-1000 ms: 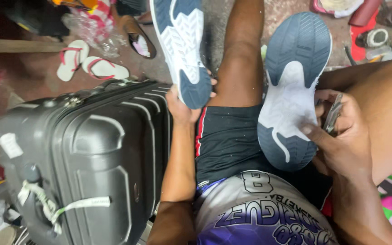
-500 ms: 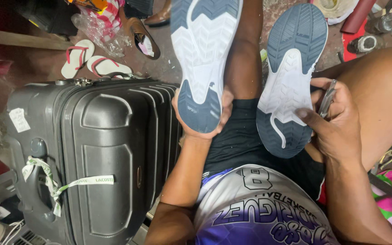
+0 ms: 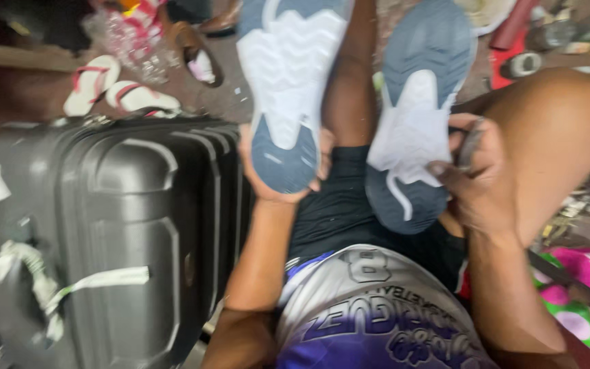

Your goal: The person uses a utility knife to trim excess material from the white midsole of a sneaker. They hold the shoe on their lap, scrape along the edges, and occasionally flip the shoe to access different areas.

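Observation:
I sit looking down at two sneakers held sole-up. My left hand [image 3: 261, 179] grips the heel of the left sneaker [image 3: 288, 89], whose sole is white and blue-grey. My right hand [image 3: 481, 179] clasps the side of the right sneaker [image 3: 414, 130], also sole toward me, and a small dark object [image 3: 471, 142] is pinched between its fingers. Both shoes hang above my lap, over black shorts and a white and purple jersey [image 3: 370, 307].
A dark grey hard-shell suitcase [image 3: 104, 232] with white tags stands close on the left. Behind it lie a pair of white and red flip-flops [image 3: 114, 89] and a brown sandal [image 3: 199, 51]. Red and pink clutter [image 3: 575, 287] fills the right side.
The left sneaker has come closer and higher in view, with my left hand shifting under its heel. The right sneaker and hand have barely moved.

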